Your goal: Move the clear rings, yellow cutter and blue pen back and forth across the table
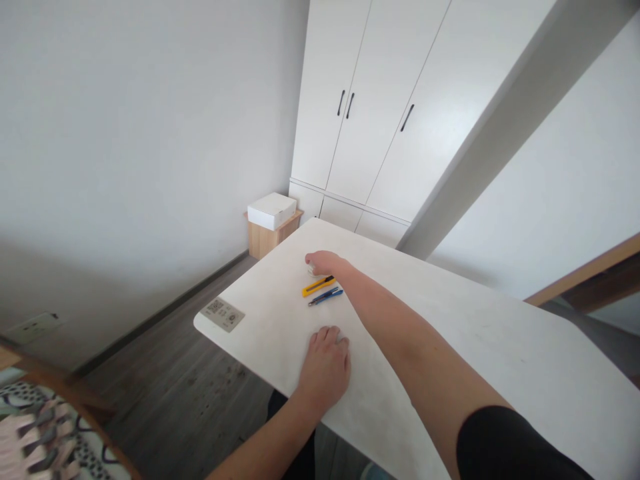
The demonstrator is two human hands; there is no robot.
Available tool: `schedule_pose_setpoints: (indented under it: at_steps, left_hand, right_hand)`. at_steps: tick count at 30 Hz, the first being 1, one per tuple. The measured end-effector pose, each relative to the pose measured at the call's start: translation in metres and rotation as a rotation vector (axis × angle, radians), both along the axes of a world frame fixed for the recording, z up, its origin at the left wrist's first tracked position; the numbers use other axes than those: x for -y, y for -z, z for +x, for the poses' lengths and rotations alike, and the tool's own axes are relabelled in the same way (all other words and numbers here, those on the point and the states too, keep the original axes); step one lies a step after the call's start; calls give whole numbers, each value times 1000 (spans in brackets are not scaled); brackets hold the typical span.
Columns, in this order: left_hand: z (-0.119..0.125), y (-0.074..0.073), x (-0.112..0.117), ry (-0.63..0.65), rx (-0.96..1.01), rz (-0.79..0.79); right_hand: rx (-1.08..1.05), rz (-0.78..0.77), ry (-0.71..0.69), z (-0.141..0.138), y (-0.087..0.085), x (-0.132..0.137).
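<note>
My right hand (pixel 324 263) reaches out over the white table (pixel 450 347), its fingers curled down on a small white object (pixel 311 270) that is mostly hidden under them. Just beside that hand lie a yellow utility knife (pixel 318 286) and a blue pen (pixel 325 297), side by side on the tabletop. My left hand (pixel 325 367) rests palm down near the table's front edge, fingers together, holding nothing.
A grey label card with a printed code (pixel 223 314) lies at the table's left corner. Beyond the table stand a white wardrobe (pixel 370 107) and a white box (pixel 271 210) on a small wooden stand. Dark wood floor lies to the left.
</note>
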State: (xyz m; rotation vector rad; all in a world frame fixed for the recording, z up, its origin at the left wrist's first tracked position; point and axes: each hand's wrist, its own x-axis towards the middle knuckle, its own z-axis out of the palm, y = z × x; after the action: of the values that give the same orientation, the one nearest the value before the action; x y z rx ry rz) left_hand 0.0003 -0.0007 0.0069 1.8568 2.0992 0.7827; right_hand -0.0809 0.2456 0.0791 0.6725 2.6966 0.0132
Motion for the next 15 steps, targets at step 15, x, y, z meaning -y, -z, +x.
schedule_pose_setpoints:
  at_steps: [15]
  left_hand:
    - [0, -2, 0, -3, 9, -1]
  right_hand:
    - [17, 12, -32, 0, 17, -1]
